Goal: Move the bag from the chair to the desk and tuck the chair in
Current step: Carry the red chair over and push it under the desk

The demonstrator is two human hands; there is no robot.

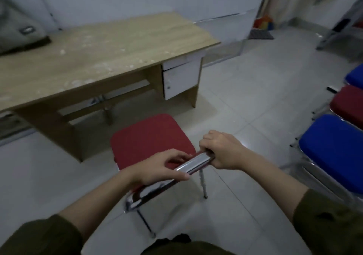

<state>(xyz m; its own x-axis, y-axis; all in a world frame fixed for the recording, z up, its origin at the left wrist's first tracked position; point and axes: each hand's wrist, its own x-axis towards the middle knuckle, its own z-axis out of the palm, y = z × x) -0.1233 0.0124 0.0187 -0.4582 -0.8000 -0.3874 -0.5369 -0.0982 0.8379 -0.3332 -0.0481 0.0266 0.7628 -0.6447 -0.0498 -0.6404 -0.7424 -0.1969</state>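
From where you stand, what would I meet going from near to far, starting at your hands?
Left hand and right hand on the chair's metal backrest → red chair seat → wooden desk → grey bag on the desk's far left corner.

One desk, one grey bag on it, one red-seated chair held by two hands, left and right, and three more seats at the right: two blue, one red.
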